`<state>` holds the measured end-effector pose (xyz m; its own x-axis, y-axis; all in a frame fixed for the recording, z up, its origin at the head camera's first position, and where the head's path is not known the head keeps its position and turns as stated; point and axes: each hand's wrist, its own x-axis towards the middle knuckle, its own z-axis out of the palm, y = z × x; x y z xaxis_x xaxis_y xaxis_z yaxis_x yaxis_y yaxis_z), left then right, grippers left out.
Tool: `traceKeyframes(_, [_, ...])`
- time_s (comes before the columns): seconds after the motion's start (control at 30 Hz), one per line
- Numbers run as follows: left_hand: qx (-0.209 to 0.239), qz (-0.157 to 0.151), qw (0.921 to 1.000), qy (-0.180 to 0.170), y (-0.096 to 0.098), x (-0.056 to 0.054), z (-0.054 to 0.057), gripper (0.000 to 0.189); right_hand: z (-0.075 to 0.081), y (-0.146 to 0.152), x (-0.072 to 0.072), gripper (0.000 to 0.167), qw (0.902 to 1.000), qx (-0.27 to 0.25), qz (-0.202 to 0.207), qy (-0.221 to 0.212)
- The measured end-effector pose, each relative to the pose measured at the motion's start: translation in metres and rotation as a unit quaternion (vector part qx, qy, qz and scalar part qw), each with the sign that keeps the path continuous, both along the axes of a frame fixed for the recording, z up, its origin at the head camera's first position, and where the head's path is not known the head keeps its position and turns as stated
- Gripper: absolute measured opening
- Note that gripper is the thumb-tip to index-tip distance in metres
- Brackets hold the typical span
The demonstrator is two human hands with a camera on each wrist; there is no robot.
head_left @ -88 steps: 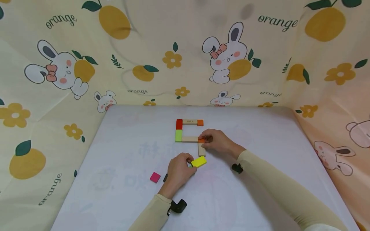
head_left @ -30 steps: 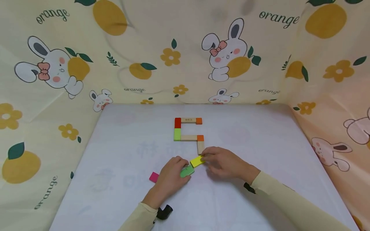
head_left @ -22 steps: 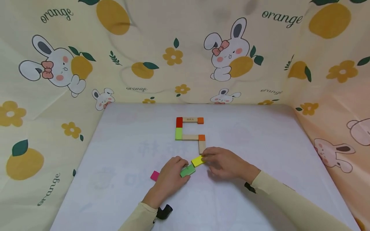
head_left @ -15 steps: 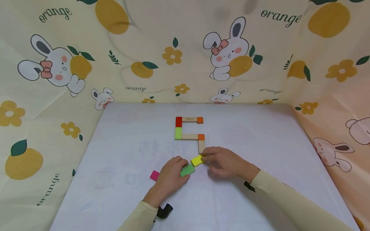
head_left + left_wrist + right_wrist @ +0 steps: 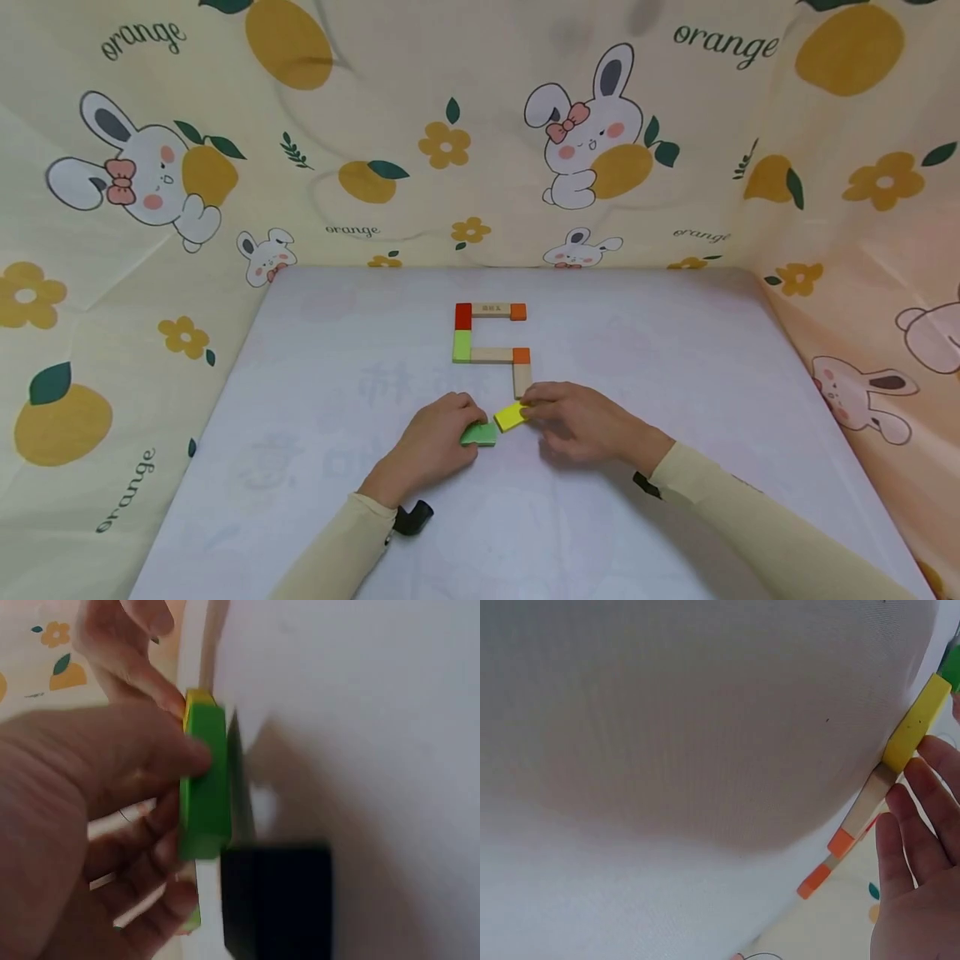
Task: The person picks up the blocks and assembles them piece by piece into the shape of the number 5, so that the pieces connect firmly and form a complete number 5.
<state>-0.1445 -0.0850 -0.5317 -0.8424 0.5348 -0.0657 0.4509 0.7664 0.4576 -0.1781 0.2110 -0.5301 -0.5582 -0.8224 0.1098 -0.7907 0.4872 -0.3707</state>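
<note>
My left hand (image 5: 435, 437) pinches a green block (image 5: 478, 434) between thumb and fingers; in the left wrist view the thumb presses on the green block's (image 5: 206, 787) side. My right hand (image 5: 581, 421) touches the right end of a yellow block (image 5: 510, 416) with its fingertips. Fairly straight fingers (image 5: 922, 855) lie along that yellow block (image 5: 917, 724) in the right wrist view. The yellow block slants on the table from the lower end of a plain wooden block (image 5: 522, 380). A small gap separates green from yellow.
Behind the hands, a red block (image 5: 463, 317), a lime block (image 5: 462, 346), two orange blocks, one an orange block (image 5: 518, 312) at the top right, and wooden blocks form an angular line. The white table (image 5: 675, 350) meets a printed cloth (image 5: 480, 150) at the back.
My left hand has shifted slightly up and left, turning the green block nearly level and away from the yellow one. The pink block has gone out of sight behind this hand. The right hand stays put.
</note>
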Motion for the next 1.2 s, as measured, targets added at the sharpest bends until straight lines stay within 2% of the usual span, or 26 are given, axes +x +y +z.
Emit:
traceKeyframes(0.13, [0.006, -0.038, 0.9991, -0.016, -0.003, -0.01, 0.0, 0.032, -0.001, 0.001, 0.001, 0.043, 1.0, 0.0, 0.001, 0.007])
traceKeyframes(0.3, [0.011, -0.055, 0.9982, -0.024, -0.004, -0.017, -0.003, 0.034, -0.002, 0.0, 0.001, 0.046, 0.9997, -0.003, 0.006, 0.023])
traceKeyframes(0.7, [0.022, -0.06, 0.9971, -0.04, -0.004, -0.021, -0.005, 0.036, -0.005, 0.0, 0.005, 0.043, 0.9973, -0.01, 0.009, 0.072])
traceKeyframes(0.93, [0.027, -0.051, 0.9977, -0.036, -0.003, -0.02, -0.006, 0.036, -0.002, 0.0, 0.007, 0.045, 0.9977, 0.014, -0.003, 0.066])
traceKeyframes(1.2, [0.027, -0.045, 0.9976, -0.046, -0.003, -0.02, -0.005, 0.036, -0.003, -0.001, 0.009, 0.046, 0.9984, 0.013, -0.014, 0.054])
